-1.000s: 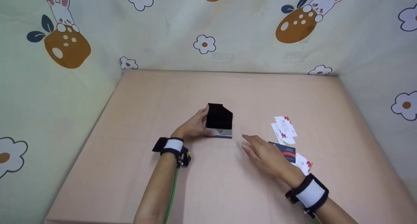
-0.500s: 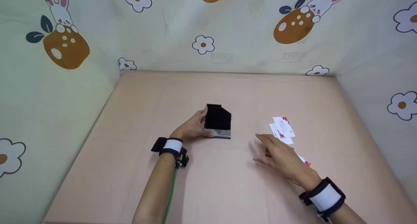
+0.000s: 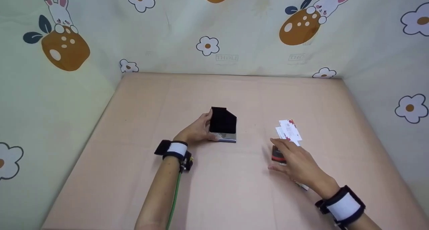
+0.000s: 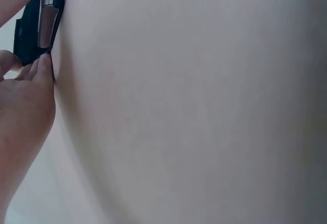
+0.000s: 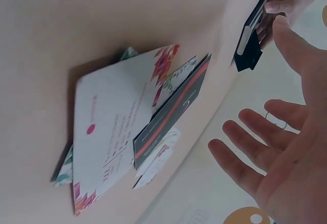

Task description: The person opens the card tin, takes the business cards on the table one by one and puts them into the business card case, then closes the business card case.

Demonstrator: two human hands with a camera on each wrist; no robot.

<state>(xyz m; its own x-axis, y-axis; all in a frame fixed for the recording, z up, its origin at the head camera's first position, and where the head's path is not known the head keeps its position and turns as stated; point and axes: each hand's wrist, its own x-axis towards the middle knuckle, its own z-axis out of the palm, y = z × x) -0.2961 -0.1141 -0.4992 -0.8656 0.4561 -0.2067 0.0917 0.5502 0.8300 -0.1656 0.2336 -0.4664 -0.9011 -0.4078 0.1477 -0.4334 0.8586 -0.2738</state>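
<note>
Left hand (image 3: 195,129) round black case (image 3: 223,121); white card (image 5: 113,113) illegible

Soft, even light across tabletop (image 3: 161,102); arms (image 3: 159,193) cast fuzzy shadows on it. Wrist views kinda dim, fine print on cards (image 5: 115,104) atop tabletop mushy.
</note>
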